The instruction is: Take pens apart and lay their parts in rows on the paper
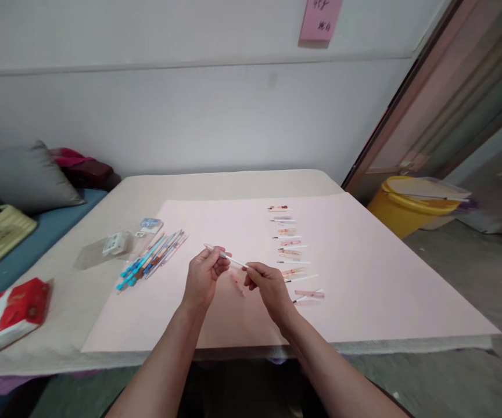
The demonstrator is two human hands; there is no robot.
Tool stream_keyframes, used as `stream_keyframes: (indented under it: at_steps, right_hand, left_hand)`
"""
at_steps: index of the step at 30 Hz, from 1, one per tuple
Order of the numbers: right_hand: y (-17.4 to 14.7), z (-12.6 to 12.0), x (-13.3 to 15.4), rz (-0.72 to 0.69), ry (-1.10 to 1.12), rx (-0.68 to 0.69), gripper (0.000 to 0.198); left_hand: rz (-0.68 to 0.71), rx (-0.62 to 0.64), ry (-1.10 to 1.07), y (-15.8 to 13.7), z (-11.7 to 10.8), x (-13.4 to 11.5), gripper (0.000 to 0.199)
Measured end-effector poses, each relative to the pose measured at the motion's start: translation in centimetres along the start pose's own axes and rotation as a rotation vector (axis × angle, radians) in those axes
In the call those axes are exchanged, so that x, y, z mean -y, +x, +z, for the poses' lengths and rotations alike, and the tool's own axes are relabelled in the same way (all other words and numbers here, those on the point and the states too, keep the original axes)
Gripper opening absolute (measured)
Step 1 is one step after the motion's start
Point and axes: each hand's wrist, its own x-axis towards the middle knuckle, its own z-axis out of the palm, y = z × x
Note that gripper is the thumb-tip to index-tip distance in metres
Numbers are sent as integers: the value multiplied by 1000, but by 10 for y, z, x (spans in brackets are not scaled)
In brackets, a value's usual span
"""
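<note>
My left hand [205, 276] is closed, pinching a slim pen barrel part [208, 247] with a pinkish end. From it a thin white pen refill [236, 260] runs to the right, and the fingertips of my right hand [266, 281] grip its far end. Both hands are above the pink sheet, close together. Below and between them lies a pinkish pen part [237, 284]. Just right of my right hand, a column of pen refills [300, 278] and barrel pieces [293, 271] is laid out in small groups. Whether the refill is seated inside the barrel part I cannot tell.
A bundle of blue, brown and grey pens [150, 258] lies at left, by a clear plastic package [114, 247]. The pink sheet [364, 278] covers much of the table. A red tissue pack [11, 313] is at far left; a yellow bucket [394, 212] stands right.
</note>
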Motion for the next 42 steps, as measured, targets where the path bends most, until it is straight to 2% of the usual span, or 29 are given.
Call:
stream_keyframes:
  at_steps: [7, 15, 26, 32, 42]
  right_hand:
    - [-1, 1, 1, 39, -1, -6, 20]
    - [-2, 2, -3, 111, 116, -28, 18]
    - [-3, 5, -3, 174, 179, -42, 21]
    - [-3, 6, -6, 225, 270, -25, 23]
    - [-3, 4, -13, 255, 384, 25, 26]
  left_hand:
    - [-19, -34, -16, 2, -2, 0, 23]
    - [-13, -87, -25, 6, -4, -3, 24]
    - [0, -96, -53, 8, -4, -5, 23]
    - [47, -113, -21, 7, -4, -8, 24]
    - [43, -116, -44, 10, -8, -10, 24]
